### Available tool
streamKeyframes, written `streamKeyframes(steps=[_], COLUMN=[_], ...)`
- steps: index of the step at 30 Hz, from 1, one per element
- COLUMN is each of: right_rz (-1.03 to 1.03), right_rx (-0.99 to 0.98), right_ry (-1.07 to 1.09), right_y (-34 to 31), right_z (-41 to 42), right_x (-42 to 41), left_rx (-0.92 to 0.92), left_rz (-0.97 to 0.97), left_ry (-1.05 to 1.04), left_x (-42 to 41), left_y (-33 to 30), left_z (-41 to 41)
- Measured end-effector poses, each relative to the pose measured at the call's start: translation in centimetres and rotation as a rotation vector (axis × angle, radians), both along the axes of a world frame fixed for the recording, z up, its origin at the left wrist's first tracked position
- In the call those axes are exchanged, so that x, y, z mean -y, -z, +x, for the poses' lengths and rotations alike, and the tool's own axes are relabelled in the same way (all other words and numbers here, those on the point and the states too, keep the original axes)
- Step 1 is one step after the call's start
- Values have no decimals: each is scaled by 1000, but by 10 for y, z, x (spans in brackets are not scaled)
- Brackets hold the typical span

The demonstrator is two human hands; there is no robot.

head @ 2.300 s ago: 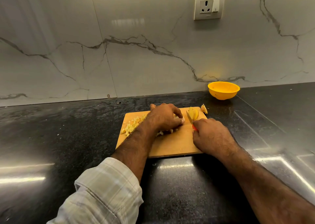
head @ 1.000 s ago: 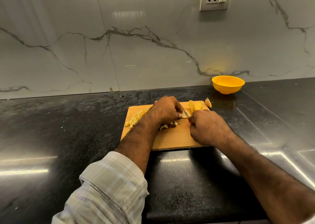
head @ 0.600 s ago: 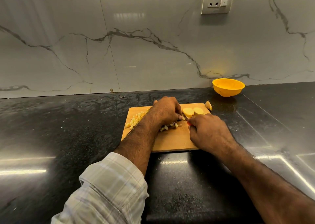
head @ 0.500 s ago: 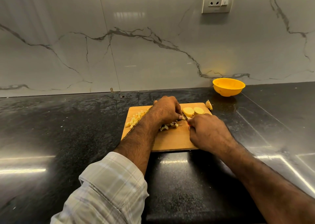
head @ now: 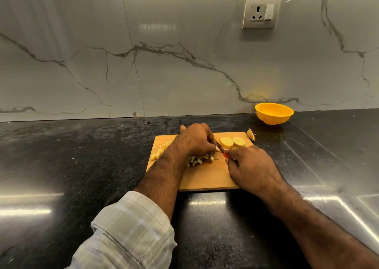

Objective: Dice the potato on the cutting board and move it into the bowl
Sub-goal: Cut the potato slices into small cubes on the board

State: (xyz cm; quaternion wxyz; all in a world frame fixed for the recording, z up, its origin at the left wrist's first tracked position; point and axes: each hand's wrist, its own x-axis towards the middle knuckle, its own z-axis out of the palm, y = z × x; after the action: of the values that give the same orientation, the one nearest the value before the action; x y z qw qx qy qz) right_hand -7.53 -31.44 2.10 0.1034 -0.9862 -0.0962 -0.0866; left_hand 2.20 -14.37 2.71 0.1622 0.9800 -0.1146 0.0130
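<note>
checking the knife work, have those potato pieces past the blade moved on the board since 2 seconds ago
Yes. The potato rounds stood on edge by the cutting board far edge; now two lie flat, cut faces up, same spot. The end piece at the corner stayed.

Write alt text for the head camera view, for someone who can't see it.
A person dices potato on a wooden cutting board: the right hand grips a red-handled knife, the left hand steadies pieces. Two potato slices lie uncut; a yellow bowl sits beyond on the black counter.
</note>
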Motion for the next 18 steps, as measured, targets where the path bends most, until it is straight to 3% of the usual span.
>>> streamKeyframes(steps=[10,14,18], right_rz=[-52,24,-45], right_rx=[-115,12,27], right_ry=[-16,-14,-2], right_y=[-2,1,-1], right_z=[15,6,0], right_x=[-8,1,2], left_rx=[11,25,29], left_rz=[27,23,-2], left_ry=[-15,-20,-34], left_x=[-1,1,2], left_y=[2,4,6], left_z=[3,4,4])
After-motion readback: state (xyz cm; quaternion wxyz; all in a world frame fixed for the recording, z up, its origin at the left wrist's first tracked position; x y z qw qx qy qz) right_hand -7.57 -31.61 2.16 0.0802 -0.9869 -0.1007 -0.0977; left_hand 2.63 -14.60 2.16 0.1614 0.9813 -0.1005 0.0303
